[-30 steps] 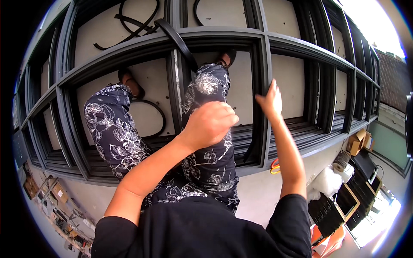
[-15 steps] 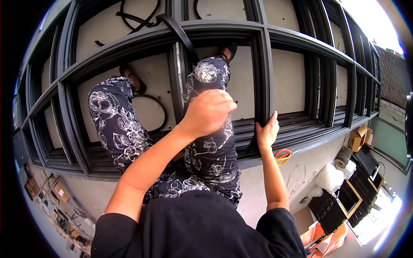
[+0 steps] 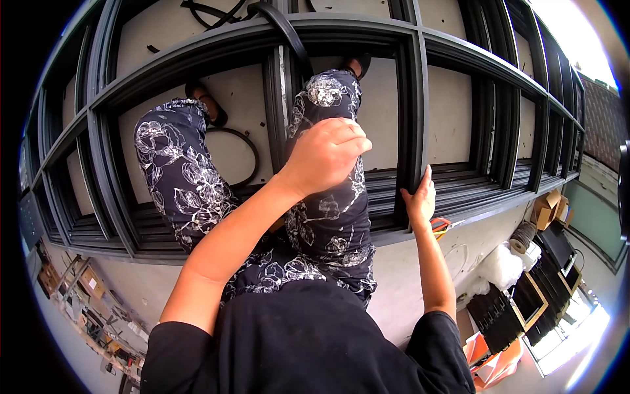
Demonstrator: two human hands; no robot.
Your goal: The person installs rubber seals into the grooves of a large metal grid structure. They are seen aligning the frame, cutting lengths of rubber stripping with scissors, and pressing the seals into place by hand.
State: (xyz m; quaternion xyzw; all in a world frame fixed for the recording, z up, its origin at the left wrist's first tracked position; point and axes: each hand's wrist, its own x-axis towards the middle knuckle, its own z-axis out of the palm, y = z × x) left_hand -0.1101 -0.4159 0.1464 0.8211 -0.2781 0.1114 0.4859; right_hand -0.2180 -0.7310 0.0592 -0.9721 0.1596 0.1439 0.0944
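My left hand is closed and hovers above my right thigh. Its fingertips are pressed together, and anything they might hold is hidden. My right hand lies flat with straight fingers and a spread thumb against the near end of an upright bar of the dark grey window frame. That frame is part of a large stack of similar metal frames, and my legs stand inside its openings. A thick black rubber strip is draped over the crossbar beyond my right knee.
A loop of black strip lies on the floor by my left foot. More black strips lie at the far left. An orange and yellow cord sits beside my right wrist. Cartons, a white bag and black profiles stand at right.
The view has shifted a little, so the frames sit slightly farther right and higher. My left hand stays closed over the thigh; my right hand keeps its place on the bar.
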